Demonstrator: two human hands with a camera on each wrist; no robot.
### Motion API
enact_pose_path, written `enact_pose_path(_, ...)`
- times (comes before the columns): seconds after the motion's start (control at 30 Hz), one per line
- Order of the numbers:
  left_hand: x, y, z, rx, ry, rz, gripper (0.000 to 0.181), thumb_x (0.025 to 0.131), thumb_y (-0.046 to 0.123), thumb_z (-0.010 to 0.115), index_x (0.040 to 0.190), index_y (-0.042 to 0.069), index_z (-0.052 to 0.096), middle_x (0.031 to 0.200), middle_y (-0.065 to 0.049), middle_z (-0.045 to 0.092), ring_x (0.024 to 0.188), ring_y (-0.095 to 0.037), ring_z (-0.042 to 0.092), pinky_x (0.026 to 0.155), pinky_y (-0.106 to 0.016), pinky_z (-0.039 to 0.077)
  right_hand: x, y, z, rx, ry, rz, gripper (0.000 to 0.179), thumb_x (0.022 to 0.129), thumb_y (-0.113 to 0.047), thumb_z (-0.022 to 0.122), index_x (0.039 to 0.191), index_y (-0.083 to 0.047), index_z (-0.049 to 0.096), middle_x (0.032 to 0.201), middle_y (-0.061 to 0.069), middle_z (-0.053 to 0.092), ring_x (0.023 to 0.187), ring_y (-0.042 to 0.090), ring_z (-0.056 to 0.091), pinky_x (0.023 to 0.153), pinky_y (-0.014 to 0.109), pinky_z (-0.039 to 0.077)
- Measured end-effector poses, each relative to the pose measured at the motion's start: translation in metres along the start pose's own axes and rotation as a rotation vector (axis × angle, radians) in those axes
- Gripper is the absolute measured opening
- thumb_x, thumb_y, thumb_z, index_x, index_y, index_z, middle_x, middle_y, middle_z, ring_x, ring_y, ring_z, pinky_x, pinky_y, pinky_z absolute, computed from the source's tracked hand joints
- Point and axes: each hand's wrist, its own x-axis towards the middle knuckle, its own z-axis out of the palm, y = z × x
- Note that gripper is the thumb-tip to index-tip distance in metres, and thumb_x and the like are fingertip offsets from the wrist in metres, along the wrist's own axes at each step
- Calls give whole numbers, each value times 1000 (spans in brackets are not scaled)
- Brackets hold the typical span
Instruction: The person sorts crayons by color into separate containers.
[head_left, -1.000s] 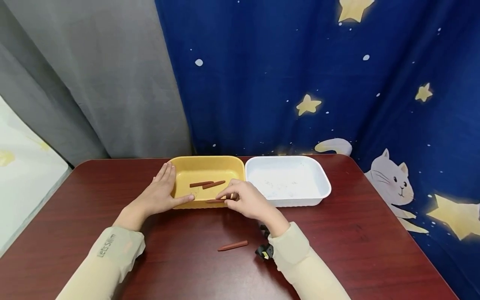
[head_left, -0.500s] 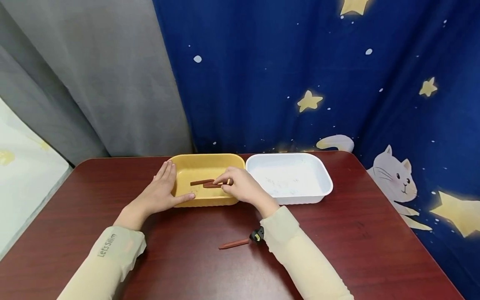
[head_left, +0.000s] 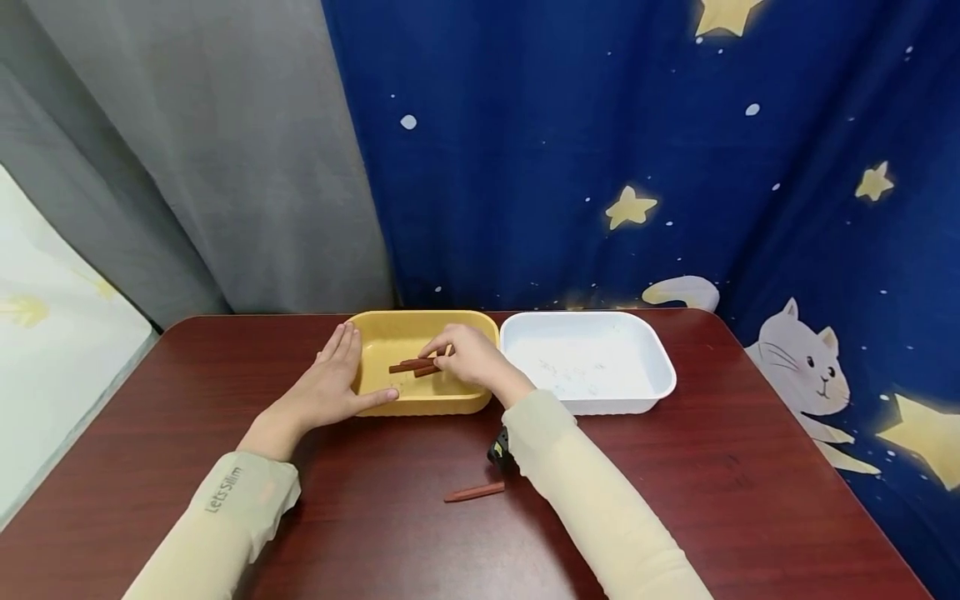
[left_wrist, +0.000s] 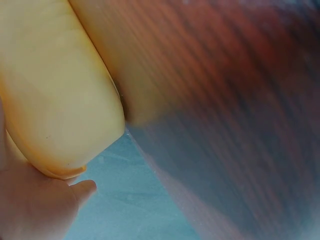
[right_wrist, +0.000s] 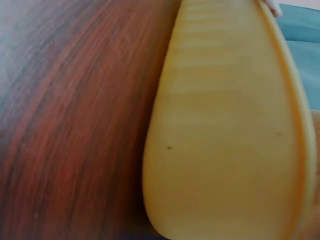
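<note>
In the head view my left hand (head_left: 327,387) rests at the left end of the yellow tray (head_left: 420,406), fingers straight along the side and thumb over the front rim. Inside that tray, my right hand (head_left: 471,358) pinches a brown crayon, mostly hidden by the fingers, low over other brown crayons (head_left: 401,367). How these overlap is hard to make out. Another brown crayon (head_left: 474,492) lies on the table nearer the person. The left wrist view catches part of the left hand (left_wrist: 35,205) against the tray's outer wall (left_wrist: 60,95); the right wrist view is mostly tray wall (right_wrist: 225,125).
A white tray (head_left: 585,406) with faint smudges inside stands right beside the yellow one. Both are near the back edge of the dark red wooden table (head_left: 360,517). Behind hang a grey curtain (head_left: 247,167) and a blue star-patterned curtain (head_left: 510,167).
My right hand has moved from over the yellow tray's front rim inward, carrying a crayon down to those lying inside. The left hand has kept its place on the tray.
</note>
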Motion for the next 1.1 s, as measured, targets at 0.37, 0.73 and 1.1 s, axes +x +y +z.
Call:
enact_pose_path(0.37, 1, 1, 2, -5, 3, 9, 123, 85, 73, 58, 154, -13, 5, 164, -28, -2, 154, -42, -3, 122, -59, 14, 28, 5, 15, 28, 1, 21, 25, 90, -1, 65, 107, -13, 79, 106, 8, 72, 88, 16, 58, 71, 20, 45)
enact_pose_path(0.73, 4, -1, 3, -3, -5, -3, 126, 82, 77, 57, 155, -10, 3, 165, -25, -4, 155, -38, -6, 123, -57, 13, 39, 15, 30, 202, 14, 120, 26, 91, 4, 62, 108, -7, 78, 101, 12, 70, 83, 17, 68, 69, 19, 51)
enact_pose_path(1.1, 2, -3, 2, -12, 9, 0, 125, 83, 75, 58, 154, -11, 3, 165, -26, -3, 155, -39, -5, 123, -58, 13, 42, 18, 35, 51, -5, 153, 22, 92, -3, 65, 105, -12, 80, 115, 9, 70, 101, 19, 58, 91, 29, 47)
